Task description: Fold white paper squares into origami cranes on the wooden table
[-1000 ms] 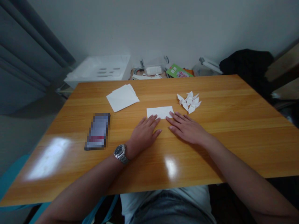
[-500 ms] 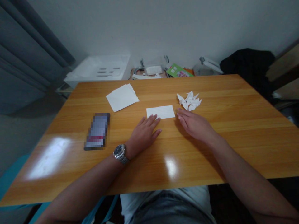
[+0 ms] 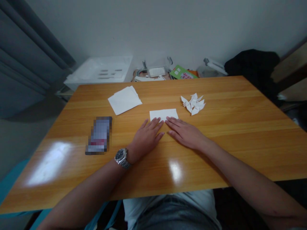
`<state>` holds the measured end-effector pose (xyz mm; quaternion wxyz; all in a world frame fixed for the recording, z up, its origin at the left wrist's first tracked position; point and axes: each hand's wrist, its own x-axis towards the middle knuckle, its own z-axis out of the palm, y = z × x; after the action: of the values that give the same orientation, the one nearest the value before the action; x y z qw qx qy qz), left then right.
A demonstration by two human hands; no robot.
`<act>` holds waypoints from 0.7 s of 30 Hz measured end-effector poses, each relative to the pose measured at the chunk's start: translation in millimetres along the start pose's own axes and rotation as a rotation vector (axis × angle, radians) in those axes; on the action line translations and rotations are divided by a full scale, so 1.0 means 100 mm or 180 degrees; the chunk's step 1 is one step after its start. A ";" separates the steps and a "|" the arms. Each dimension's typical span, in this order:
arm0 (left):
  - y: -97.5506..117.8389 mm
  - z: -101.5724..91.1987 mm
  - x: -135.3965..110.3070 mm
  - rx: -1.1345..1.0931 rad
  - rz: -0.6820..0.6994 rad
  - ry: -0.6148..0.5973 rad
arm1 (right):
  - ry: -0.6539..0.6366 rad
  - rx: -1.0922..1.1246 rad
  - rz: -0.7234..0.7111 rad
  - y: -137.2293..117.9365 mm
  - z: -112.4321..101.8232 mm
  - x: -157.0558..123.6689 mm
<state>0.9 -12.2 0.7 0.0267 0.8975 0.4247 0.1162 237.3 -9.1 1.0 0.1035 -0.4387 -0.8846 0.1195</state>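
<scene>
A small white rectangle of paper point(image 3: 163, 113), with faint lines across it, lies flat on the wooden table point(image 3: 148, 174). My left hand point(image 3: 147, 135) rests at its near left edge, fingers stretched out and the tips on the paper. On the near right part of the same edge lies my right hand point(image 3: 183, 131), flat, its fingertips pressing the paper. Both thumbs point inward, with a little gap between the hands. The paper's near edge is partly hidden under the fingers. Several folded white paper pieces point(image 3: 193, 103) are heaped beyond my right hand.
White paper sheets point(image 3: 125, 100) lie in a loose stack at the back left. A blurred-out phone point(image 3: 99, 134) is on the left side. Behind the table's far edge stand a white plastic bin point(image 3: 100, 68), a green booklet point(image 3: 182, 72) and a dark bundle point(image 3: 251, 65).
My right hand has slid left from beside the paper's right end onto its near edge. My left hand has stayed in place on the paper.
</scene>
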 end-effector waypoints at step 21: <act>0.02 -0.24 -0.02 0.0871 -0.0250 -0.0072 | -0.0050 -0.0029 0.0005 0.01 -0.02 -0.03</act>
<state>-4.4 -16.6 24.2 -0.0866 0.8766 0.4710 0.0460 240.4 -11.2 2.5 0.0946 -0.4389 -0.8856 0.1190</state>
